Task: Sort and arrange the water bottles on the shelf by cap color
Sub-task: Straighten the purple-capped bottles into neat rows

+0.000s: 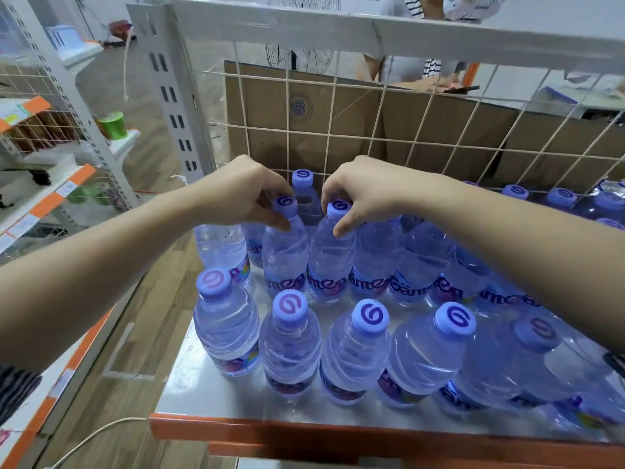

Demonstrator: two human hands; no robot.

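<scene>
1. Closing off the back of the shelf (189,377), a wire grid (372,140) runs across the upper half of the frame. A white slotted post (172,106) stands at its back left corner.
2. Bare metal shows only as a strip at the shelf's left end and just behind the orange front lip (304,431). Bottles crowd the rest, out to the right edge of the frame.
3. At frame centre the left hand (243,194) pinches the left held bottle (285,252) just under its cap, thumb in front and fingers curled behind.
4. The right hand (358,191) grips the right held bottle (329,258) at the cap in the same way. The two bottles touch side by side in the middle row.
5. Both held bottles stand upright, long axis vertical, caps up and labels facing the camera.
6. The front row (369,316) also stands upright. Its two leftmost caps bear a pink swirl and the next two a dark purple one.
7. A rear bottle (302,179) stands against the grid between the two hands, and more caps (515,191) line the grid at the right.
8. Behind the grid sits a cardboard box (304,130), with a person (406,62) in a striped sleeve at the top.
9. A second shelf unit (44,198) with a green roll (113,125) fills the left edge, and a pale cable (94,438) crosses the floor at lower left.
</scene>
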